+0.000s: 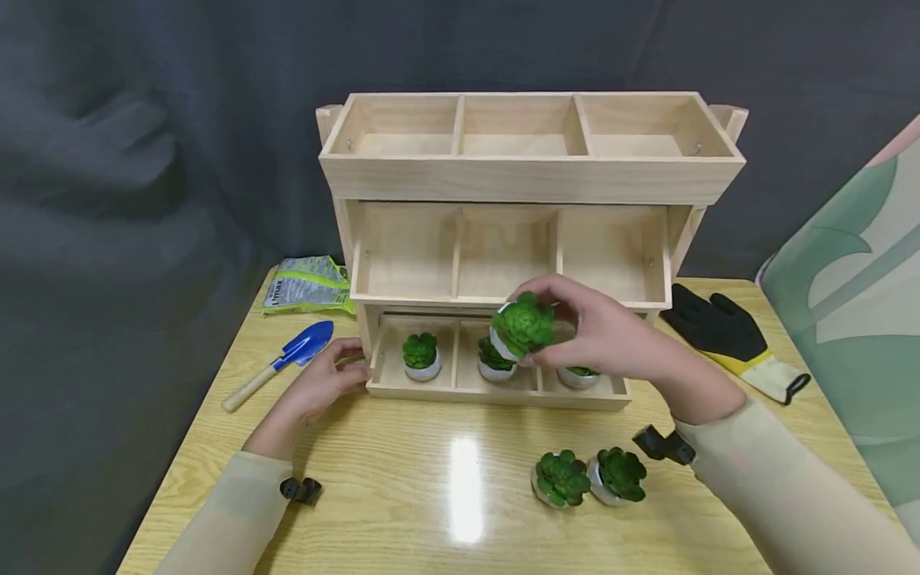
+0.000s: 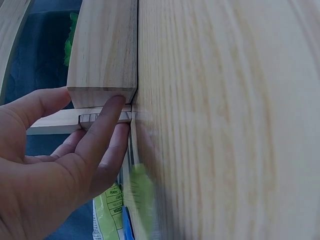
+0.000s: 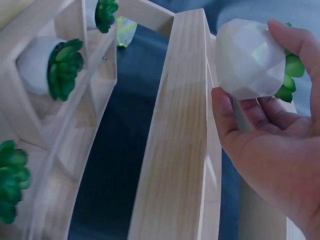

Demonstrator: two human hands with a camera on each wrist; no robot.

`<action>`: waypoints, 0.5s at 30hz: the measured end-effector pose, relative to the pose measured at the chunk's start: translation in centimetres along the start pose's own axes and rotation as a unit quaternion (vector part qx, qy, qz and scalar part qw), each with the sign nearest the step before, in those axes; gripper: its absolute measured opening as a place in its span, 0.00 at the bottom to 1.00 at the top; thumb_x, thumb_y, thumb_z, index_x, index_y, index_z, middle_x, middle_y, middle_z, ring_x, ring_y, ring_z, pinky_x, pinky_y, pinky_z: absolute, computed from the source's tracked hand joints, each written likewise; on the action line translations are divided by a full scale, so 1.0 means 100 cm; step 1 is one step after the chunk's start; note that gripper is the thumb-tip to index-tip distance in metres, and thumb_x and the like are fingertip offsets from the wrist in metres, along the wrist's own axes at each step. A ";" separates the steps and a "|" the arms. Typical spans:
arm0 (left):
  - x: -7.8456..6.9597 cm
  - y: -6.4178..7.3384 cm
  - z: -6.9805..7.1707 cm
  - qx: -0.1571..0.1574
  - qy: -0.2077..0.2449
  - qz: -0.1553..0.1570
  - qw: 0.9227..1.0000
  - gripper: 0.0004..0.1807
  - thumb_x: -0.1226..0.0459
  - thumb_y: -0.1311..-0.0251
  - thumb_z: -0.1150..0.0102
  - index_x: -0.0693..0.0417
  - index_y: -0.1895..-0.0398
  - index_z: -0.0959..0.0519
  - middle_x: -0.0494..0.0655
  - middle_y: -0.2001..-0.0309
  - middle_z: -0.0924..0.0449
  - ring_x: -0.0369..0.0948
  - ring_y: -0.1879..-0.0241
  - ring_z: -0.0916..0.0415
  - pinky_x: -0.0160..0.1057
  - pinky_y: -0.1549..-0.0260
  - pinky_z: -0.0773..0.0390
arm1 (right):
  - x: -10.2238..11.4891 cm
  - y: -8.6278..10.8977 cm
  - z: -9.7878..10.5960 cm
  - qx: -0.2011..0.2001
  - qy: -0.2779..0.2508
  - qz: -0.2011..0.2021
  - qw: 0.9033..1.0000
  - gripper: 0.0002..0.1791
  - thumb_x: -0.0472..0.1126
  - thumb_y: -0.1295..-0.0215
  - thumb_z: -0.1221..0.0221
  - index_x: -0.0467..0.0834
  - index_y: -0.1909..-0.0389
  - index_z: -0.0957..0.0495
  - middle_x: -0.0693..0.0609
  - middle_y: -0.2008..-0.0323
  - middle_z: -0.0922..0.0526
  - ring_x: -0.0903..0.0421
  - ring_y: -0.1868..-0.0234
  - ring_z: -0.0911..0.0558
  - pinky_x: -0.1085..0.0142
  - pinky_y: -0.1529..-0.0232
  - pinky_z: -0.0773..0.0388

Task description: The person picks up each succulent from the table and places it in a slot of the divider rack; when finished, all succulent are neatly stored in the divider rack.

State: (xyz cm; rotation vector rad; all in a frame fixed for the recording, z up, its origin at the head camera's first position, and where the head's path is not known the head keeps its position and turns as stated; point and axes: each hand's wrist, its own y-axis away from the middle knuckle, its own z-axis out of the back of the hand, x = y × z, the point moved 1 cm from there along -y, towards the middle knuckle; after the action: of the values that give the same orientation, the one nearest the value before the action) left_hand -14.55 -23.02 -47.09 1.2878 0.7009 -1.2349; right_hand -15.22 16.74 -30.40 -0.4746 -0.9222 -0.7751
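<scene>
My right hand (image 1: 600, 331) grips a potted succulent (image 1: 526, 323) between thumb and fingers, raised before the middle tier of the wooden shelf (image 1: 532, 180). The right wrist view shows its white faceted pot (image 3: 250, 60) tilted, green leaves pointing away. My left hand (image 1: 331, 382) touches the left end of the shelf's bottom tray (image 2: 102, 50) with its thumb and fingertips. The bottom tray holds a succulent (image 1: 420, 355) in the left compartment, another (image 1: 496, 359) in the middle, partly hidden, and a third (image 1: 578, 375) at right, mostly behind my right hand.
Two more potted succulents (image 1: 562, 479) stand side by side on the table, front right. At left lie a blue trowel (image 1: 307, 343) and a green-and-white bag (image 1: 307, 283). A black, yellow and white glove (image 1: 726, 331) lies right of the shelf. Dark cloth (image 1: 216, 120) hangs behind.
</scene>
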 end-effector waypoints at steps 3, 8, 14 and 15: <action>0.000 0.000 0.000 0.001 0.000 0.006 1.000 0.37 0.69 0.25 0.40 0.65 0.19 0.45 0.69 0.21 0.41 0.64 0.24 0.31 0.49 0.36 0.14 | 0.007 -0.018 -0.001 -0.002 0.012 -0.007 1.000 0.35 0.36 0.43 0.22 0.49 0.35 0.25 0.48 0.41 0.21 0.50 0.44 0.17 0.65 0.44 0.13; -0.001 0.001 0.001 -0.002 -0.005 0.017 1.000 0.37 0.68 0.24 0.41 0.63 0.18 0.44 0.67 0.21 0.41 0.64 0.23 0.32 0.52 0.33 0.16 | 0.020 -0.046 -0.004 -0.003 0.021 -0.017 1.000 0.37 0.40 0.43 0.22 0.48 0.33 0.25 0.48 0.38 0.22 0.49 0.40 0.20 0.57 0.40 0.15; -0.001 0.000 0.001 -0.001 -0.006 0.018 1.000 0.37 0.67 0.24 0.41 0.63 0.18 0.44 0.67 0.20 0.41 0.63 0.24 0.31 0.51 0.35 0.15 | 0.032 -0.076 -0.010 -0.004 0.008 -0.007 1.000 0.36 0.40 0.43 0.23 0.48 0.33 0.25 0.49 0.39 0.21 0.49 0.40 0.19 0.53 0.37 0.15; -0.001 0.000 0.001 -0.001 -0.005 0.018 1.000 0.37 0.67 0.24 0.41 0.63 0.18 0.44 0.67 0.20 0.41 0.63 0.24 0.31 0.50 0.35 0.15 | 0.033 -0.081 -0.011 -0.006 0.010 -0.003 1.000 0.35 0.39 0.43 0.23 0.48 0.34 0.25 0.49 0.40 0.21 0.49 0.40 0.19 0.53 0.36 0.15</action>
State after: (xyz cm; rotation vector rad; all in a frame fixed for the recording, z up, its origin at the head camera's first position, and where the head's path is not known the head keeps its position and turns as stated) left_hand -14.56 -23.06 -46.97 1.2869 0.6683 -1.2103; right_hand -19.57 9.55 -27.85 -0.4738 -0.9021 -0.7892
